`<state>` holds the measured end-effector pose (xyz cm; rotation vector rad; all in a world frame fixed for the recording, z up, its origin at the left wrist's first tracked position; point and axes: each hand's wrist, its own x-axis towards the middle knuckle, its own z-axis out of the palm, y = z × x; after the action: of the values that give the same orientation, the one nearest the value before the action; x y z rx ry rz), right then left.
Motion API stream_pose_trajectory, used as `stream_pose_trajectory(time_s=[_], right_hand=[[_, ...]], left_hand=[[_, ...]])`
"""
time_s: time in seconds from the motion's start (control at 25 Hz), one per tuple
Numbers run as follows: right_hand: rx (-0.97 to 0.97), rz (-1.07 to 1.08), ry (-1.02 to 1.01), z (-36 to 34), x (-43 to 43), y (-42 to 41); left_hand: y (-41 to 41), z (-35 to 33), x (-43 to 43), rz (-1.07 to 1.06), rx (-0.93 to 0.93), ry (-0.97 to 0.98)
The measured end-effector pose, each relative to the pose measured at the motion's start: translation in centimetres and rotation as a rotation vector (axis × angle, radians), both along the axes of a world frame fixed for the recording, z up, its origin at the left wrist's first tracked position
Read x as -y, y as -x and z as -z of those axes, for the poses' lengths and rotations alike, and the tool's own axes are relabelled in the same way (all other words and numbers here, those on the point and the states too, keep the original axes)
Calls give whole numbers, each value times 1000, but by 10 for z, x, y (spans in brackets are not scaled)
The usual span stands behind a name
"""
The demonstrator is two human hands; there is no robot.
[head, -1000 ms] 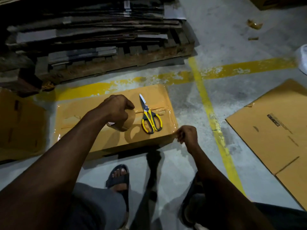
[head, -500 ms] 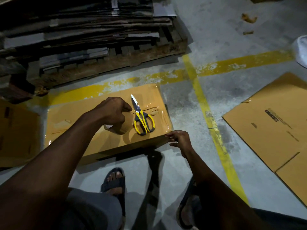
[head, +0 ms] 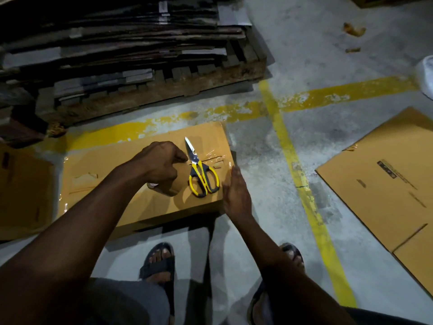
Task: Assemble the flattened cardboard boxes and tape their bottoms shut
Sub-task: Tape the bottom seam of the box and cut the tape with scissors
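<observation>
On the concrete floor dead ahead sits the assembled box (head: 98, 165), taped face up. Right hand (head: 236, 195) lies flat, fingers straight, against its right edge. Left hand (head: 159, 164) curls around the tape roll (head: 172, 186) on top, yellow scissors (head: 202, 177) just beside it.

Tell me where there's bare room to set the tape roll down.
Free: box top left of the left hand; floor between box and yellow line. Crowded: box's right end, with tape roll, scissors and right hand.
</observation>
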<state>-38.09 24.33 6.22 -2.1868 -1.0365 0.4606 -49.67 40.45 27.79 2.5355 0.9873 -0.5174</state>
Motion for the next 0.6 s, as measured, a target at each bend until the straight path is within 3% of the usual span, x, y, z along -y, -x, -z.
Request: stream_pose_trajectory(time_s=[0.2, 0.32, 0.4, 0.48, 0.6], right_hand=[[-145, 56, 292, -5, -7, -37], [-113, 155, 86, -16, -26, -49], [-94, 106, -22, -22, -52, -50], [-61, 1, 20, -19, -77, -49], [-40, 8, 175, -11, -93, -59]], left_hand=[[10, 1, -4, -56, 8, 8], [9, 3, -5, -134, 44, -13], [4, 3, -4, -174, 89, -41], [-1, 3, -4, -184, 129, -71], [-10, 5, -2, -170, 168, -92]])
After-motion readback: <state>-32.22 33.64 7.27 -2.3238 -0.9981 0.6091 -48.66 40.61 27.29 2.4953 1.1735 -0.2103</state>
